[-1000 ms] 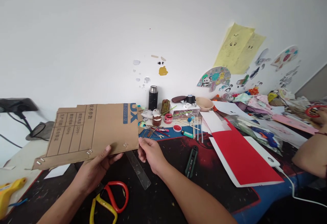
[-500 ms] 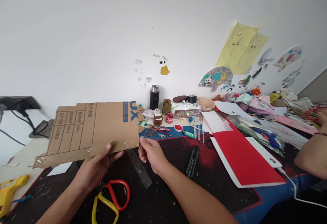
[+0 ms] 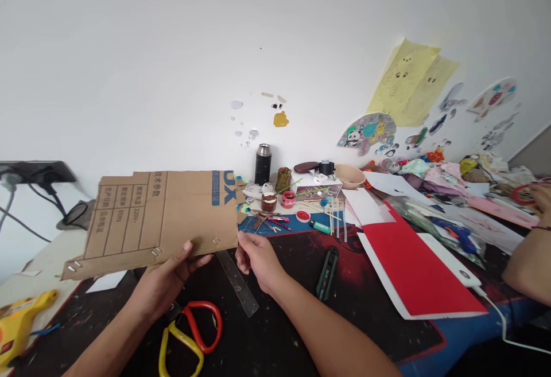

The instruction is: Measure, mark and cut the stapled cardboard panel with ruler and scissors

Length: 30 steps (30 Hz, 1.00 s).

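Note:
A flat piece of brown cardboard [image 3: 185,210], printed with a table and blue lettering and pierced by several staples, is held up over the dark mat. My left hand [image 3: 172,273] grips its lower edge, thumb on the near face and fingers behind. At its lower right corner my right hand [image 3: 260,256] pinches the edge between thumb and curled fingers. Below my left hand lie scissors [image 3: 206,331] with one red and one yellow handle, their blades mostly hidden. A clear ruler [image 3: 239,285] lies on the mat between my hands, partly under the cardboard.
Right of my right arm lies a green utility knife [image 3: 328,273], then red paper [image 3: 422,268] on white sheets. A yellow glue gun [image 3: 26,319] is at far left. A black flask [image 3: 263,166] and paint jars [image 3: 288,198] stand behind. Another person's arm [image 3: 527,256] is at the right edge.
The whole view has shifted slightly, so things appear a little further right. Both hands keep their hold on the cardboard.

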Each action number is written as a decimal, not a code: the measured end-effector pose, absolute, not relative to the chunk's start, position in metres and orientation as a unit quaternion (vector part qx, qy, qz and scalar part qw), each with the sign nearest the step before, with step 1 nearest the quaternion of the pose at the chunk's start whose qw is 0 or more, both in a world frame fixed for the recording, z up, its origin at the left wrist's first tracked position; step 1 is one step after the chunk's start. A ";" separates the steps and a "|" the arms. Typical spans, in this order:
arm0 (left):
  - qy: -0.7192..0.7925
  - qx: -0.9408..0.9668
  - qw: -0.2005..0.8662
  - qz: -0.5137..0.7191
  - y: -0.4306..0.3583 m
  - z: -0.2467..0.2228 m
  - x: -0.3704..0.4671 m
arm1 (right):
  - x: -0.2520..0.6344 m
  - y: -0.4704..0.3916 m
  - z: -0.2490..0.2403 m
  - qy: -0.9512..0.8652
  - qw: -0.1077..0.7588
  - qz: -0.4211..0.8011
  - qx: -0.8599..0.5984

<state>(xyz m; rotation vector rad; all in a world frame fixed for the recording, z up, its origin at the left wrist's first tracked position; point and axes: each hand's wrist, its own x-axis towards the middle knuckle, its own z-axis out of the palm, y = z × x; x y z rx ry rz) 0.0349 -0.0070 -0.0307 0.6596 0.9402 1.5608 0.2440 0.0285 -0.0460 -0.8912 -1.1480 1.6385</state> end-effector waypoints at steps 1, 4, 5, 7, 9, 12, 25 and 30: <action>0.401 0.280 0.565 0.664 -0.007 -0.030 0.035 | 0.244 0.028 -0.046 -0.465 0.458 0.665 -0.362; 0.404 0.280 0.563 0.665 -0.008 -0.028 0.037 | 0.244 0.028 -0.045 -0.464 0.456 0.666 -0.365; 0.403 0.281 0.561 0.666 -0.008 -0.028 0.037 | 0.244 0.028 -0.045 -0.465 0.455 0.666 -0.365; 0.402 0.283 0.558 0.668 -0.008 -0.027 0.038 | 0.245 0.028 -0.045 -0.466 0.453 0.667 -0.365; 0.404 0.284 0.557 0.667 -0.008 -0.026 0.038 | 0.245 0.028 -0.045 -0.465 0.453 0.668 -0.364; 0.413 0.293 0.557 0.658 -0.008 -0.025 0.039 | 0.245 0.028 -0.044 -0.459 0.456 0.670 -0.363; 0.480 0.316 0.540 0.615 -0.009 -0.019 0.029 | 0.253 0.037 -0.040 -0.447 0.510 0.636 -0.368; 0.472 0.302 0.532 0.635 -0.006 -0.020 0.027 | 0.253 0.036 -0.042 -0.456 0.495 0.641 -0.369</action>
